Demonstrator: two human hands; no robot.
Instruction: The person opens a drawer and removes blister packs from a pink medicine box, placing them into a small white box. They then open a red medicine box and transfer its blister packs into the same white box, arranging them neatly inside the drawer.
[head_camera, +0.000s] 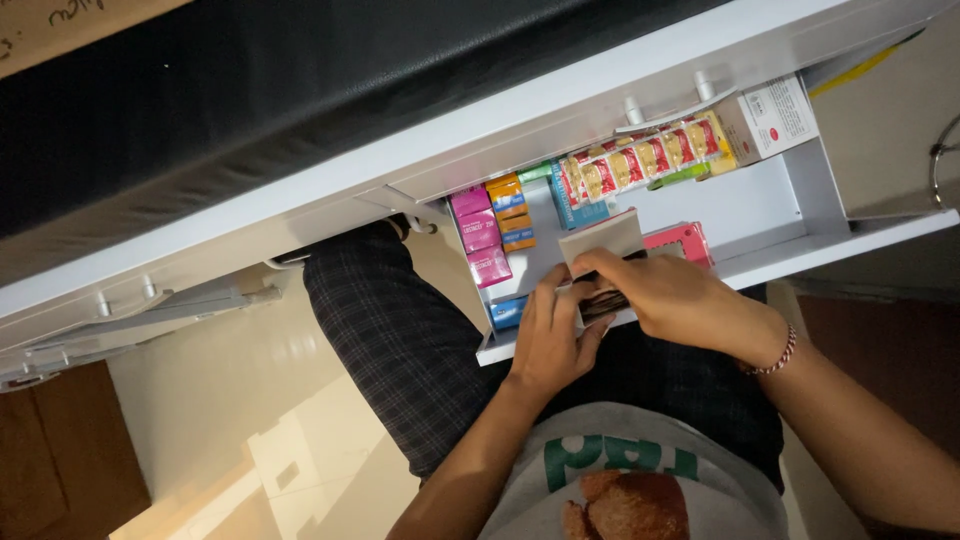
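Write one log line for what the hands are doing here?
left hand: on dark stack | right hand: gripping beige box | white drawer: open | pink boxes: inside

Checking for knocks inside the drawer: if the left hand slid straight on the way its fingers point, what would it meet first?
Probably the beige box, just beyond the left hand fingertips; farther on lies the blue box, though depth is unclear.

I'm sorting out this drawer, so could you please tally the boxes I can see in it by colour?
Visible in the white drawer, some hidden by the hands:
Magenta boxes: 3
Orange boxes: 3
Blue boxes: 2
Pink box: 1
White box: 1
Beige box held in both hands: 1
Total: 11
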